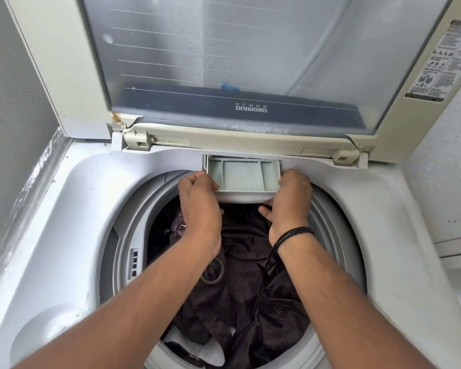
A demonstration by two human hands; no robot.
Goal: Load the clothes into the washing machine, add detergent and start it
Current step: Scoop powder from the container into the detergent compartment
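A white top-loading washing machine (72,209) stands open, its glass lid (224,54) raised against the wall. Dark clothes (245,267) fill the drum. At the back rim, the pale detergent drawer (244,173) is pulled out over the drum; its three compartments look bare. My left hand (197,193) grips the drawer's left front corner. My right hand (290,198) holds its right front corner, with fingers curled under the front edge. A black band circles my right wrist.
A grey wall (11,89) runs close along the machine's left side. A white textured wall (442,169) stands to the right, with a white ledge (455,249) beside the machine. A label sticker (445,62) is on the lid frame.
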